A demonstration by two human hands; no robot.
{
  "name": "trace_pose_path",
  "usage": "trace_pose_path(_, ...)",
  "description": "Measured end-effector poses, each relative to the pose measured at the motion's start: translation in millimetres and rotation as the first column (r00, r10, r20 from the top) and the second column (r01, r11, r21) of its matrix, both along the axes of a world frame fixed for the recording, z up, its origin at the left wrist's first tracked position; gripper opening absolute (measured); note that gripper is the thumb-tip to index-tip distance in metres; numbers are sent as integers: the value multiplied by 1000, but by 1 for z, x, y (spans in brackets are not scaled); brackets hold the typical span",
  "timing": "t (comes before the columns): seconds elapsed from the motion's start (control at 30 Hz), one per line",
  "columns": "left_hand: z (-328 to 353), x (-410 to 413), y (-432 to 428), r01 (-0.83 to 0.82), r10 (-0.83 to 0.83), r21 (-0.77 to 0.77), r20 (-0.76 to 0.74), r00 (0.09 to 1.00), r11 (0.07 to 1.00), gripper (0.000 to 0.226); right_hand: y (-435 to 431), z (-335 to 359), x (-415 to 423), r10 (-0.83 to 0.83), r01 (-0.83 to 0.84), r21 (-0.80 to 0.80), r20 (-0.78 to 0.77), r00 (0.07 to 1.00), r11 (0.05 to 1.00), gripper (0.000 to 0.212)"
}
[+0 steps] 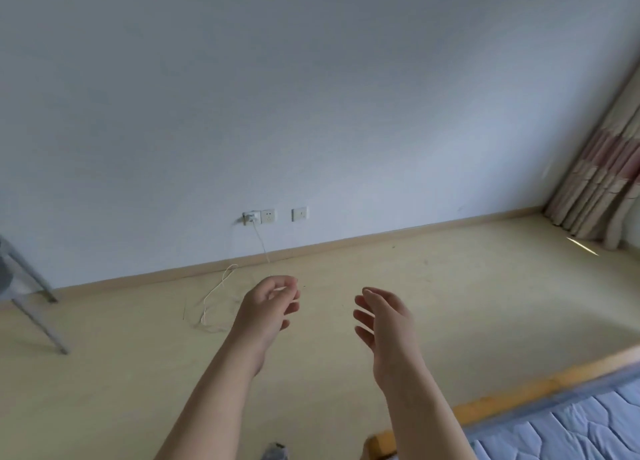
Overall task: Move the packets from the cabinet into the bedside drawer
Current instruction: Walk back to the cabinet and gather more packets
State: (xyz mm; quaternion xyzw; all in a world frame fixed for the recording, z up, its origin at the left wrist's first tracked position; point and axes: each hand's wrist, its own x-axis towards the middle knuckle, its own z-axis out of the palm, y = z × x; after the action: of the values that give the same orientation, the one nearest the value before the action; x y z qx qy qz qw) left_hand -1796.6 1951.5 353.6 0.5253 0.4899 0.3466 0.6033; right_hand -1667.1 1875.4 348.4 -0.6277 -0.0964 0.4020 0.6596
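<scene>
In the head view, the person's bare left hand (pixel 268 307) and bare right hand (pixel 384 324) are raised in front of the body over a pale yellow smooth floor (pixel 450 286), palms turned roughly toward each other and well apart. The left hand's fingers hang loosely curled, the thumb near the forefinger, and nothing shows between them. The right hand's fingers are relaxed and slightly spread, also with nothing in them. Held free like this, both hands look ready to reach, not to carry.

None of the packets is in sight, nor the cabinet, nor the bedside drawer, so where they are cannot be told from here. The person seems to be between the two places, with no packet in hand.

Ahead stands a plain white painted wall (pixel 311 96) with a beige skirting board (pixel 381 238) at its foot. Low on the wall sit white plastic sockets (pixel 268 215), and a thin white cable (pixel 214 293) runs from a plug there and lies in loops on the floor, probably left for charging. At the left edge are the grey metal legs of a chair (pixel 38 310). A beige and pink striped curtain (pixel 602 182) hangs in the right corner. At the lower right is an orange wooden bed frame (pixel 519 390) holding a light blue quilted mattress (pixel 571 425).
</scene>
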Motion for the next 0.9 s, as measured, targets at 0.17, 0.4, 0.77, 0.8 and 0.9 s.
trace_pose_path(0.17,-20,62,105,63,-63,-6,-32,998,998,12,105,-19,58,-39,39,1,4,999,999,12)
trace_pose_path(0.4,-3,176,283,178,-175,45,-65,983,983,12,265,-11,148,-143,143,42,10,990,989,11)
trace_pose_path(0.77,-24,426,400,474,-472,-27,-152,868,880,14,366,-34,359,-414,415,-13,-84,906,910,9)
trace_pose_path(0.8,-23,454,409,490,-487,-15,-148,861,871,14,374,-33,386,-424,425,-4,-71,903,905,10)
trace_pose_path(0.9,-13,545,431,522,-516,20,-122,848,853,15,390,-24,472,-472,473,24,-38,881,881,10)
